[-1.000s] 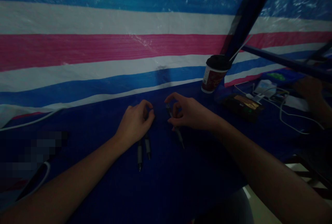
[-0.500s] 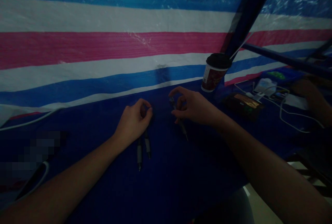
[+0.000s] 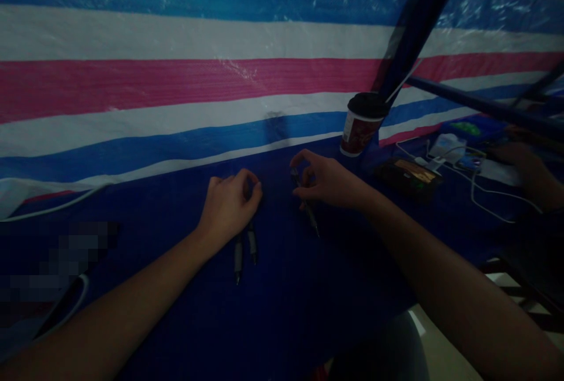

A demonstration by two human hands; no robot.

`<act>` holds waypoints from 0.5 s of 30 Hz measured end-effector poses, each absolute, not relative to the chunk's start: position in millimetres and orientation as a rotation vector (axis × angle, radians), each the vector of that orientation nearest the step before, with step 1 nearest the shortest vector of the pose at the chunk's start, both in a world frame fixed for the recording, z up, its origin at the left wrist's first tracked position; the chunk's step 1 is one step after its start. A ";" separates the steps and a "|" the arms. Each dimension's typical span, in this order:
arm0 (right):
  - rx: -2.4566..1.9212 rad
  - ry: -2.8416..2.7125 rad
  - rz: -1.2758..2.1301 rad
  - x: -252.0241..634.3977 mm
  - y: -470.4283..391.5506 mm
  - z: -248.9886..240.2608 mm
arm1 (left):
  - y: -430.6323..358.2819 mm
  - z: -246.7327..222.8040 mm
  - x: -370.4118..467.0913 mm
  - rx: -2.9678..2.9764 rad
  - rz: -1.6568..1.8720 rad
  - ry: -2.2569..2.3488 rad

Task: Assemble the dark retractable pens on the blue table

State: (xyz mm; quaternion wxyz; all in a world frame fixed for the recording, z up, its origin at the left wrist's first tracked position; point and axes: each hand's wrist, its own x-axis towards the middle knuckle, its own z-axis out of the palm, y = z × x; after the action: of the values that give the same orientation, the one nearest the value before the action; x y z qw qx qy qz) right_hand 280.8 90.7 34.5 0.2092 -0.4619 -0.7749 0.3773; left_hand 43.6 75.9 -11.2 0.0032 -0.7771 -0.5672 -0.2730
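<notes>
My left hand (image 3: 230, 201) rests low over the blue tabletop with thumb and forefinger curled together. Whatever sits between those fingertips is hidden. Two dark pens with grey grips, a left pen (image 3: 238, 257) and a right pen (image 3: 252, 244), stick out from beneath this hand, their tips toward me; their upper ends are covered. To the right, my right hand (image 3: 328, 180) is bent around another pen (image 3: 312, 219), which slants down and right past the thumb. Its forefinger arches to the pen's upper end.
A lidded paper cup (image 3: 362, 128) stands behind my right hand, near a striped plastic sheet (image 3: 185, 84). Further right are a dark packet (image 3: 408, 176), white cables (image 3: 489, 207) and another person's hand (image 3: 517, 160). A blue post (image 3: 412, 28) rises behind the cup.
The view has shifted slightly. Both my hands keep nearly the same pose, and the pens lie much as before.
</notes>
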 end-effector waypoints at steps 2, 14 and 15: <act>-1.289 -2.153 1.111 281.0 91.2 33.4 | 75.9 -11.4 44.1 -2.432 -0.811 -1.771; -1.296 -2.121 1.109 284.7 91.3 36.5 | 78.8 -11.7 43.8 -2.497 -0.650 -1.904; -1.296 -2.116 1.101 284.6 91.1 36.5 | 79.6 -11.8 43.3 -2.512 -0.679 -1.915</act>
State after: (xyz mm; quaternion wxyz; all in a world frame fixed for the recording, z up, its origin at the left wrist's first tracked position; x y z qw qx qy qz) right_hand 284.6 91.1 36.5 0.2119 -0.4664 -0.7619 0.3962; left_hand 43.3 79.6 -11.8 -0.0443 -0.7768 -0.5921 -0.2100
